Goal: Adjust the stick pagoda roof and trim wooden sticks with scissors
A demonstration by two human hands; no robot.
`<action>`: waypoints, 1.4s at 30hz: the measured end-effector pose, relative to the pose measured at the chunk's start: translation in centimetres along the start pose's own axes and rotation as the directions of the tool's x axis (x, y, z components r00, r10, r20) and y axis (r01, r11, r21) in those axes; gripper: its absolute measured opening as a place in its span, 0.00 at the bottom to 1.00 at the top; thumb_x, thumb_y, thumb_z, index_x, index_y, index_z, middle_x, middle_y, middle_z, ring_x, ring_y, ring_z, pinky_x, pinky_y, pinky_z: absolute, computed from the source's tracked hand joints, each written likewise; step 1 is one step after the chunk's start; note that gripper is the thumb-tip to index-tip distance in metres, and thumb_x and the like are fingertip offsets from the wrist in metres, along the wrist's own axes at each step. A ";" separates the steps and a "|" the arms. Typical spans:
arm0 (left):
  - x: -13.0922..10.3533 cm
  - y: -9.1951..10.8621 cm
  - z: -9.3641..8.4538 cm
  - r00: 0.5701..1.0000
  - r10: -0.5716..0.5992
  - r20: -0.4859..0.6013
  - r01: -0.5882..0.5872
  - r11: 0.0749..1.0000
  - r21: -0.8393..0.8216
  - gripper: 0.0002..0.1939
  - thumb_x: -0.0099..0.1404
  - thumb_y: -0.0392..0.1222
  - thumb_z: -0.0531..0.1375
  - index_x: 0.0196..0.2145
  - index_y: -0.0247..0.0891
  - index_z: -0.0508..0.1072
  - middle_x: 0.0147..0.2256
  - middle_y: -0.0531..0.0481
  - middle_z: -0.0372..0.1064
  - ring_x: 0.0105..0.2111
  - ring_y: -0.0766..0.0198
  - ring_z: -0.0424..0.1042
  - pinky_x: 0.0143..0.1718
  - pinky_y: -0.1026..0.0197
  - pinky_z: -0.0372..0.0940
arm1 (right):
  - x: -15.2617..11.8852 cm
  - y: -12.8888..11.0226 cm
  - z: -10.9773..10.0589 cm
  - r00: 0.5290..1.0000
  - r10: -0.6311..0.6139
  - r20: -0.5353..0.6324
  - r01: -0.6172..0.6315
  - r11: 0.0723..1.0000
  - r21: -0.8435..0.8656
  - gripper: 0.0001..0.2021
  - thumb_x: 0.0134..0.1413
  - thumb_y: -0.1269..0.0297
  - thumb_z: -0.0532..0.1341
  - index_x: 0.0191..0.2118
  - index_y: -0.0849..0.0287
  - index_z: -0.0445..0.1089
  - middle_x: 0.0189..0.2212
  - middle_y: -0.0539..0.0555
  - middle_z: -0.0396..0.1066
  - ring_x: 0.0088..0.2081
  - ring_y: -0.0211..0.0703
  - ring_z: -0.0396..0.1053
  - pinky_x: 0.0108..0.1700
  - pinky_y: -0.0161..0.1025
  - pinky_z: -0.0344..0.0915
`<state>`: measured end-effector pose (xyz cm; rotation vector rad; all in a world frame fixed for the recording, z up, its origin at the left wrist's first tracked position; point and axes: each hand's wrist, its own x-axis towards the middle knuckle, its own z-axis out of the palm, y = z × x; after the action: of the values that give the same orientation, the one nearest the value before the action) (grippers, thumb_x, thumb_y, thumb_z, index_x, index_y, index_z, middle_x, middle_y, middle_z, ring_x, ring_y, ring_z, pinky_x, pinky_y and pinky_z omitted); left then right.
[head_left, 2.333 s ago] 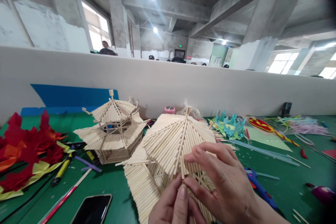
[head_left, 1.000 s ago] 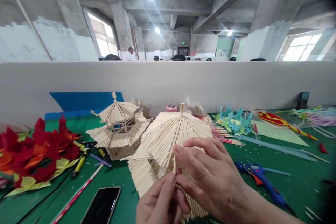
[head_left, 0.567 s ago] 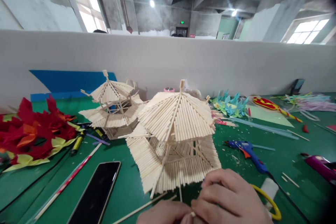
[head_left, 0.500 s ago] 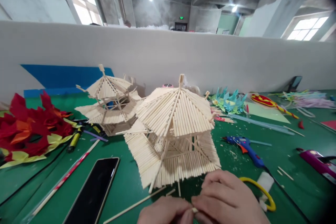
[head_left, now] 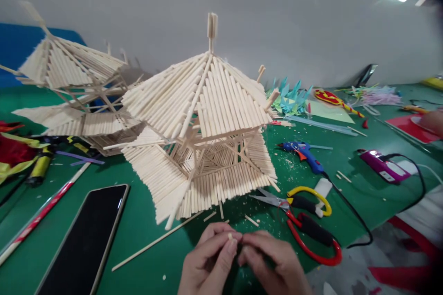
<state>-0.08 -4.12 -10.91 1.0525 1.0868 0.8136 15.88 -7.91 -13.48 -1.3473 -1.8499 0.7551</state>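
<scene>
At the far left edge of the green bench lie red and yellow paper petals, with a yellow marker beside them. A red-striped stick runs diagonally toward the near left corner. Behind it, far left, stands a stick pagoda, blurred in this view, in front of a blue panel on the white partition. A black phone lies face up, near left, and a long thin skewer rests just right of it.

In the middle stands a larger stick pavilion, two-tiered with a pointed finial, upright on the bench. Short stick offcuts are scattered at its near edge.

Near the bottom centre, the left hand and the right hand meet fingertip to fingertip, both pinched closed on a small stick piece whose pale end shows at the left thumb. The hands are near the pavilion's lower edge but apart from it.

Just right of the hands lie scissors with one yellow and one red handle, blades pointing toward the pavilion. Farther back sits a blue glue gun with its black cord trailing right. Teal paper shapes lie beyond it. At the right a purple device rests on the bench with a black cable looping off it.
</scene>
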 end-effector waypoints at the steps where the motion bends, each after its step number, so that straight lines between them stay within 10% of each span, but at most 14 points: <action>1: 0.2 0.1 -0.1 0.999 -0.043 0.001 0.043 0.999 -0.025 0.07 0.54 0.44 0.61 0.27 0.39 0.77 0.28 0.50 0.69 0.23 0.68 0.66 0.26 0.68 0.61 | -0.7 0.9 -0.9 0.996 0.040 -0.077 -0.046 0.996 -0.077 0.15 0.54 0.73 0.51 0.46 0.52 0.61 0.36 0.52 0.71 0.38 0.40 0.70 0.40 0.34 0.68; 5: 0.9 0.3 0.0 0.970 -0.232 0.071 0.240 0.958 -0.157 0.10 0.57 0.45 0.57 0.29 0.35 0.73 0.18 0.55 0.67 0.12 0.75 0.58 0.18 0.69 0.52 | -3.4 4.9 -5.4 0.923 0.174 -0.344 -0.345 0.770 -0.537 0.15 0.52 0.66 0.53 0.47 0.57 0.59 0.46 0.59 0.64 0.46 0.50 0.65 0.44 0.48 0.66; 8: 1.3 0.4 0.1 0.955 -0.271 0.117 0.289 0.940 -0.181 0.08 0.56 0.42 0.59 0.30 0.34 0.73 0.19 0.56 0.66 0.14 0.76 0.58 0.21 0.70 0.52 | -4.2 6.7 -7.8 0.941 0.214 -0.262 -0.339 0.611 -0.715 0.17 0.52 0.66 0.50 0.49 0.63 0.57 0.45 0.63 0.63 0.46 0.52 0.64 0.46 0.51 0.64; 17: 1.8 -0.4 -0.6 0.927 -0.294 0.232 0.337 0.925 -0.176 0.14 0.55 0.47 0.59 0.22 0.33 0.73 0.16 0.56 0.63 0.14 0.76 0.55 0.17 0.70 0.48 | -1.2 7.0 -9.8 0.950 0.311 -0.014 -0.194 0.557 -0.808 0.11 0.49 0.68 0.51 0.39 0.62 0.64 0.33 0.59 0.67 0.33 0.49 0.68 0.35 0.46 0.66; 23: 2.0 -1.4 -1.1 0.898 -0.295 0.326 0.392 0.874 -0.286 0.14 0.54 0.50 0.59 0.29 0.35 0.72 0.16 0.56 0.63 0.12 0.74 0.56 0.14 0.69 0.50 | -1.8 5.3 -10.8 0.952 0.304 0.023 -0.196 0.668 -0.718 0.14 0.53 0.65 0.48 0.45 0.60 0.61 0.42 0.60 0.65 0.40 0.47 0.69 0.41 0.43 0.67; 32: 1.7 -0.8 -1.2 0.932 -0.310 0.187 0.350 0.905 -0.243 0.12 0.53 0.46 0.61 0.27 0.32 0.75 0.15 0.58 0.55 0.17 0.75 0.48 0.18 0.69 0.42 | -5.7 2.7 -8.8 0.853 0.478 0.207 -0.475 0.877 -0.069 0.26 0.42 0.67 0.61 0.52 0.49 0.60 0.42 0.56 0.71 0.41 0.51 0.71 0.38 0.40 0.71; 42: 1.4 -0.5 -1.1 0.955 -0.288 0.066 0.295 0.940 -0.170 0.11 0.50 0.46 0.62 0.23 0.33 0.74 0.13 0.58 0.57 0.14 0.76 0.49 0.16 0.69 0.42 | -4.6 1.3 -6.6 0.968 0.103 0.227 -0.086 0.993 -0.082 0.31 0.48 0.74 0.57 0.56 0.40 0.52 0.44 0.50 0.71 0.40 0.47 0.72 0.36 0.35 0.72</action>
<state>-0.70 -2.74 -11.86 0.7319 1.0834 0.6347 22.90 -11.64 -11.70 -1.4526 -2.0205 0.9371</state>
